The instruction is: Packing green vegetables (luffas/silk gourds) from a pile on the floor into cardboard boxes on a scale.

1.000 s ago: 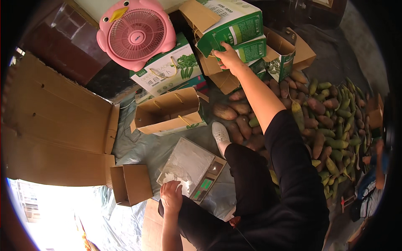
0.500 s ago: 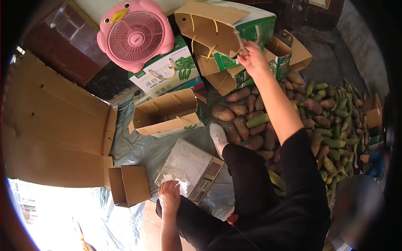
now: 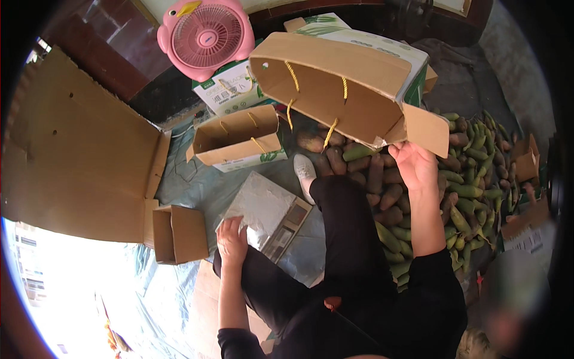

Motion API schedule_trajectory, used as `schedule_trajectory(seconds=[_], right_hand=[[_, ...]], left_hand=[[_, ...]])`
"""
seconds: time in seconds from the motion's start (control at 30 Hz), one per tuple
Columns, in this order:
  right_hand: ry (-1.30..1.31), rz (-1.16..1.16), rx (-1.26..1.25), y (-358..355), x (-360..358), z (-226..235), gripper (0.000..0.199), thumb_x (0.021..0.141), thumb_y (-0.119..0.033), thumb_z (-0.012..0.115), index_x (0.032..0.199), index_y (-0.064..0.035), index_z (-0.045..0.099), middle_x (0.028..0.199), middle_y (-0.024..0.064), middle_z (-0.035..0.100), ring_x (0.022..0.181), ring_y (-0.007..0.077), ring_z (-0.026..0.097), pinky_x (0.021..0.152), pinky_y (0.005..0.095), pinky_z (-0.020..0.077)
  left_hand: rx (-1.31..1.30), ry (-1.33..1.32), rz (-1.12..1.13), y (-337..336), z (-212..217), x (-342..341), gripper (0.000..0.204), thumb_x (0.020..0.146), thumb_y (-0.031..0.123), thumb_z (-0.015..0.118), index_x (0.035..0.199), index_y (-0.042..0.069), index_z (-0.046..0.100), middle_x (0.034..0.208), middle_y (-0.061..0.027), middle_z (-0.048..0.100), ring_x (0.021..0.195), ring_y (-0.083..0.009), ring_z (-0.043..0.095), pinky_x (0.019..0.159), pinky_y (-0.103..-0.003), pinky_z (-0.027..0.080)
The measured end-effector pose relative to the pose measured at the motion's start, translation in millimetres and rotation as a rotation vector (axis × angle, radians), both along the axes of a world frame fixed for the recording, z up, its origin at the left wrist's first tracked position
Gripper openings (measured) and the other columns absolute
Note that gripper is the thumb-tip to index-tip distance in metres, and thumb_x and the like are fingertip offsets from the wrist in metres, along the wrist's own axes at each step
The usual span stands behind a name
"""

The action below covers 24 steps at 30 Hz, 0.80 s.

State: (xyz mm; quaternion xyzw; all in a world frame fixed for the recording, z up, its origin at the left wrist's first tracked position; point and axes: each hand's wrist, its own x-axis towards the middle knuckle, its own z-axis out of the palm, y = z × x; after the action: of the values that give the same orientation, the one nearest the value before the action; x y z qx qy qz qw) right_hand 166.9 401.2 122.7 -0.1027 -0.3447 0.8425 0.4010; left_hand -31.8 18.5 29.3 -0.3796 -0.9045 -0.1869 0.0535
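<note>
Head view: I see both of my operator's hands, one low at centre-left, one raised at upper right.
Right hand: the right hand (image 3: pixel 417 166) is closed on the lower corner of the carton (image 3: pixel 341 84), fingers curled round the edge near its side flap.
Carton: an open brown box with yellow cord handles and a green and white printed outside, held up in the upper middle of the frame, tilted, open side toward the camera.
Change: half a second ago the carton sat farther up and smaller in the frame among the stacked printed boxes (image 3: pixel 230 90); now it is lifted clear of them and nearer the camera, and the right hand has come down with it.
Left hand: the left hand (image 3: pixel 232 240) lies flat, fingers spread, on the scale (image 3: pixel 269 214), holding nothing; it has hardly moved.
Below the carton: the mango pile (image 3: pixel 466 197) fills the right side, touching my shoe (image 3: pixel 305 170).
Edges: a second open box (image 3: pixel 239 139) sits just left of the carton; the large flat cardboard (image 3: pixel 78 149) walls off the left; a small box (image 3: pixel 178 234) stands beside the scale.
Open room: a bare strip of blue sheet (image 3: pixel 191 185) between the scale and the second box.
Background: pink fan (image 3: pixel 205 35) at top.
</note>
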Motion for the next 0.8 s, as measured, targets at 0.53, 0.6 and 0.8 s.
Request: schedule_trajectory(seconds=[0.53,0.6,0.8], right_hand=[[-0.174,0.708,-0.152,-106,-27,28,0.022,0.092,-0.022,0.054,0.108,-0.0063,0.056,0.079,-0.0026,0.056,0.065,0.0063,0.052,0.058,0.0239,0.0423],[-0.210,0.754,-0.055,-105,-39,25,0.024,0.092,-0.022,0.055,0.109,-0.0062,0.056,0.080,-0.0026,0.057,0.065,0.0064,0.052,0.058,0.0235,0.0425],[-0.357,0.514,0.276,-93,-78,-7,0.037,0.089,-0.021,0.059,0.121,-0.0031,0.053,0.092,0.0022,0.060,0.076,0.0097,0.057,0.065,0.0238,0.0461]], left_hand=[[-0.011,0.199,-0.061,-20,36,18,0.048,0.068,-0.004,0.055,0.113,0.012,0.061,0.112,-0.0083,0.060,0.096,-0.0299,0.059,0.083,-0.039,0.048],[0.006,0.212,-0.025,-30,33,21,0.046,0.068,-0.005,0.054,0.110,0.013,0.063,0.107,-0.0075,0.062,0.092,-0.0295,0.060,0.080,-0.039,0.049],[0.014,-0.037,0.098,-40,44,25,0.026,0.074,0.001,0.058,0.095,0.011,0.068,0.085,-0.0121,0.065,0.077,-0.0317,0.063,0.068,-0.040,0.050]])
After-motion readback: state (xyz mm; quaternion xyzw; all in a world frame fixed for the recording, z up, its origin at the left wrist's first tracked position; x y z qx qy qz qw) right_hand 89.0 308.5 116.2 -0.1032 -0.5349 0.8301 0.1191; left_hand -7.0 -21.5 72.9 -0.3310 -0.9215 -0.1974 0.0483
